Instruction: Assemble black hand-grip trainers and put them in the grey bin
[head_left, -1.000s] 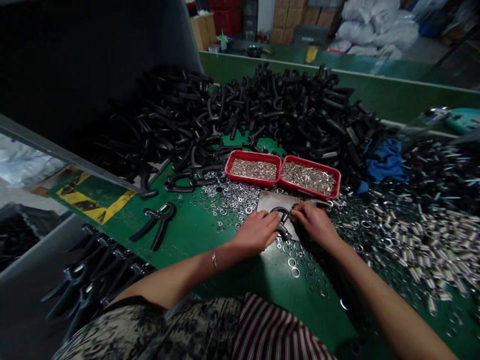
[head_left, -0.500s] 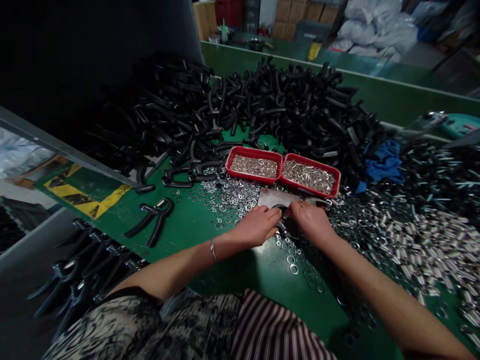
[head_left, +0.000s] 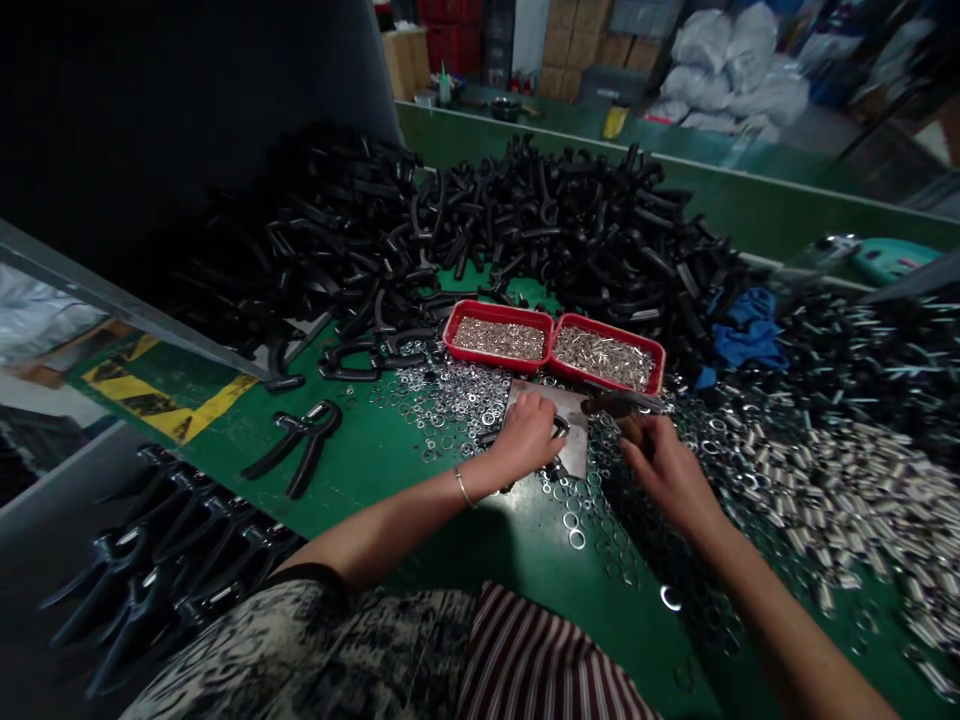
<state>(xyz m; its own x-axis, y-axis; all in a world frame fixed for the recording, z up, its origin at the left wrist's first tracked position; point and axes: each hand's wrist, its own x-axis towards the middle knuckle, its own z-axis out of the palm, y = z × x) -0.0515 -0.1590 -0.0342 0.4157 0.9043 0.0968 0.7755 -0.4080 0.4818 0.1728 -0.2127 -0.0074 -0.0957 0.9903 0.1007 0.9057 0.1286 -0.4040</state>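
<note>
My left hand [head_left: 529,432] is closed over a black curved handle part [head_left: 557,427], pressing it down on a small grey metal plate [head_left: 576,450]. My right hand [head_left: 664,465] is just right of the plate. Its fingers are wrapped round the brown grip of a dark tool [head_left: 619,404], whose head points left over the plate's far corner. Loose silver washers [head_left: 581,520] lie around both hands on the green table [head_left: 517,540].
Two red trays [head_left: 448,345] of small metal parts sit behind the plate. Beyond them is a big heap of black handles [head_left: 480,220]. Metal sleeves [head_left: 840,490] cover the right side, by a blue cloth [head_left: 742,335]. An assembled hand grip [head_left: 300,445] lies left, above a bin of more grips [head_left: 172,560].
My right hand has left the handle part, drawn back to the right and closed on the brown-handled tool. My left hand stays on the part.
</note>
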